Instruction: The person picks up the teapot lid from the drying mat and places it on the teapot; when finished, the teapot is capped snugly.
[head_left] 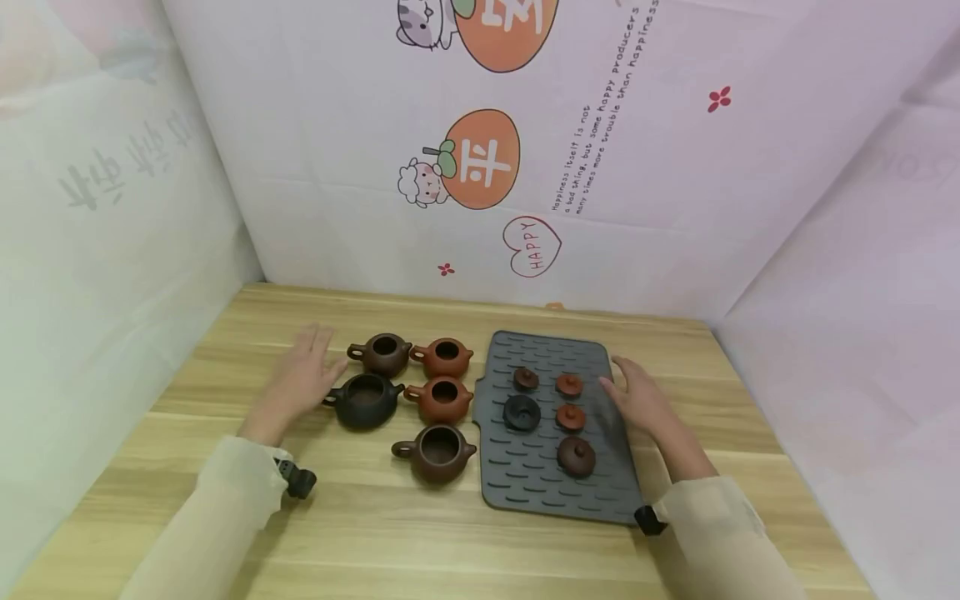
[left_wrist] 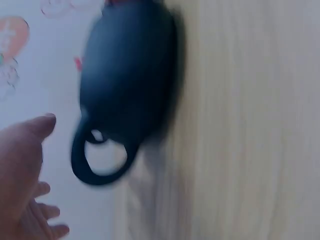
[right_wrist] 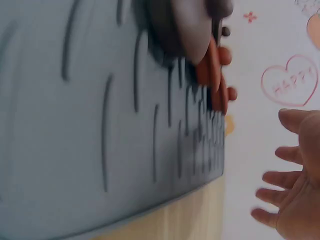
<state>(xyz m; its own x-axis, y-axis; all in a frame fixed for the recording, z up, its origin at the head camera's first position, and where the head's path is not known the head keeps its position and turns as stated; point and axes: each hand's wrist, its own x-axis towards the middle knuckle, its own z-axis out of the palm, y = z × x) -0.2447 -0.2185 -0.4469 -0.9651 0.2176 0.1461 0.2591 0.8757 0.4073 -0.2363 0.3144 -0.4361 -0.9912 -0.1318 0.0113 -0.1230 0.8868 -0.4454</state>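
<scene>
At 12 o'clock on the wall sheet [head_left: 337, 167], an orange fruit [head_left: 501, 139] bears "平"; near 1, lettering [head_left: 603, 117] begins "Happiness itself is not"; a heart [head_left: 532, 247] reads "HAPPY."

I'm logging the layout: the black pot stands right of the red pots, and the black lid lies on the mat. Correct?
Not quite: the black pot stands left of the red pots, as the head view shows. The black lid does lie on the mat.

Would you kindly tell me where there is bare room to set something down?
The table is bare on the near side of the pots and mat, and right of the right hand. It is tight among the pots and lids.
</scene>
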